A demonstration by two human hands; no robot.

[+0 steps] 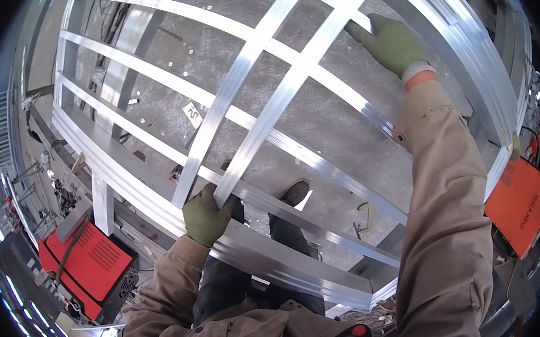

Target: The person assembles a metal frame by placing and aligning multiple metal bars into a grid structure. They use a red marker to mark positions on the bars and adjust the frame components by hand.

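A large silver aluminium frame (pixel 121 184) spreads before me, with several long crossbars (pixel 163 72) running through it. Two flat metal bars lie slantwise over these: a left bar (pixel 230 78) and a right bar (pixel 279 105), a narrow gap between them. My left hand (pixel 206 217), in a green glove, is closed around the near end of the right bar, by the frame's near rail. Farther off, my right arm stretches out, and my right hand (pixel 393 46), gloved alike, grips a far crossbar just beside the right bar. Its thumb and fingertips are partly hidden.
A red machine case (pixel 91 262) stands at lower left, an orange one (pixel 520 203) at right. On the concrete floor (pixel 178 38) lie small scraps, a white card (pixel 192 115) and a C-shaped clamp (pixel 364 218). My shoe (pixel 295 192) shows beneath the frame.
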